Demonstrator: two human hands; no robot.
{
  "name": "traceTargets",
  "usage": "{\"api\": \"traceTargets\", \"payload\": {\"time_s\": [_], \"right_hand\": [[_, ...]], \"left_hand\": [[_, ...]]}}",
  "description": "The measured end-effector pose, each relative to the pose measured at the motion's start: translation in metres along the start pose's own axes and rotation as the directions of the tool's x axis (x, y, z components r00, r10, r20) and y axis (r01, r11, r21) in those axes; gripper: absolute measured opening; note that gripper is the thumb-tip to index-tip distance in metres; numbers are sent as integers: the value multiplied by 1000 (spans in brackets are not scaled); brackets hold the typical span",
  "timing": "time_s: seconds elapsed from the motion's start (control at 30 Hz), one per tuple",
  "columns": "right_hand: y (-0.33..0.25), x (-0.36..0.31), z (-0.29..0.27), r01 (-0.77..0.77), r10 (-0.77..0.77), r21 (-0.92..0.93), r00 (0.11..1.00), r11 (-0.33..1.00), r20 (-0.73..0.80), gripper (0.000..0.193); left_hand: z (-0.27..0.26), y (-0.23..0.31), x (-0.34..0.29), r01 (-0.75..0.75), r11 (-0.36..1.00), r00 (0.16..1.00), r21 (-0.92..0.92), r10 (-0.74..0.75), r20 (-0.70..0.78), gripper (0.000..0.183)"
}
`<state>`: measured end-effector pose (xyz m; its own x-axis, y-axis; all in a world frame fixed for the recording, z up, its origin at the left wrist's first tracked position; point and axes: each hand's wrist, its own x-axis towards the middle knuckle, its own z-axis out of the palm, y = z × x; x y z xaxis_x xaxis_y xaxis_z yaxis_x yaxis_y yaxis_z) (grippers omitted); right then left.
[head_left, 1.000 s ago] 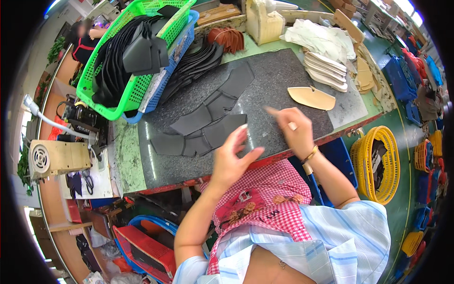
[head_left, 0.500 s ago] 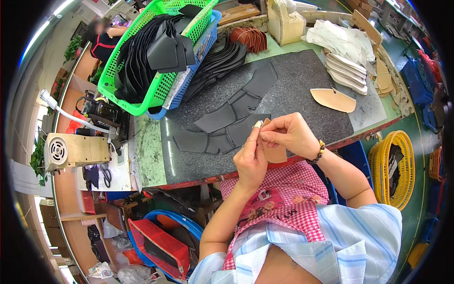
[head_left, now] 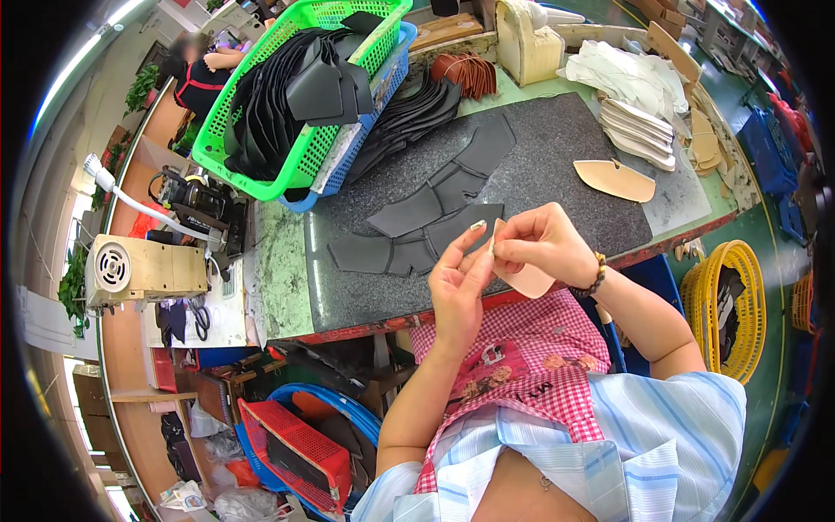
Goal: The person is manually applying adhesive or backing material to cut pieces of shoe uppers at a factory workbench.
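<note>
A curved tan piece of sheet material (head_left: 527,280), leather-like, is held up in front of me above the table's near edge. My right hand (head_left: 550,247) pinches its upper edge between thumb and fingers. Close beside it, my left hand (head_left: 457,289) has its thumb against the piece's left edge; the index finger, with a white wrap at its tip, stretches away. Just beyond my hands, two joined strips of black panels (head_left: 439,200) lie on the dark stone slab (head_left: 574,148). Farther right on the slab rests a similar tan piece (head_left: 614,180).
A green basket (head_left: 300,165) of black pieces stands at the back left, by stacked black pieces (head_left: 404,126) and a reddish-brown bundle (head_left: 465,74). White shaped pieces (head_left: 637,135) lie right. A beige machine (head_left: 148,270) is left; a yellow basket (head_left: 744,304) stands right.
The tan piece has turned and swung a little to the right, showing more of its pale face. My left index finger has lifted away from my right fingertips.
</note>
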<state>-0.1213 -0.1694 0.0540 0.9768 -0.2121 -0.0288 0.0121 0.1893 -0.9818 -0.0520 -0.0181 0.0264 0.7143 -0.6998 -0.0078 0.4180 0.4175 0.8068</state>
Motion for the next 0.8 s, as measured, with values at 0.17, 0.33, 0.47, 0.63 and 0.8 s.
{"api": "traceTargets", "payload": {"time_s": [0.17, 0.33, 0.47, 0.63, 0.8], "right_hand": [[15, -4, 13, 98, -124, -255, 988, 962, -88, 9], [23, -7, 7, 29, -27, 31, 998, 999, -62, 5], [18, -27, 13, 595, -694, -433, 711, 678, -110, 3], [14, -96, -80, -246, 351, -305, 862, 920, 364, 29], [73, -87, -34, -316, 346, 662, 934, 679, 90, 61]], "left_hand": [[-2, 7, 7, -33, 964, 997, 265, 49, -53, 34], [-5, 5, 12, -4, 976, 999, 218, 14, -44, 35], [-32, 10, 39, 230, 972, 973, -55, -231, -6, 36], [-44, 56, 49, -91, 798, 988, 595, 146, -45, 43], [1, 11, -11, -666, 487, 663, 565, 39, 748, 25]]}}
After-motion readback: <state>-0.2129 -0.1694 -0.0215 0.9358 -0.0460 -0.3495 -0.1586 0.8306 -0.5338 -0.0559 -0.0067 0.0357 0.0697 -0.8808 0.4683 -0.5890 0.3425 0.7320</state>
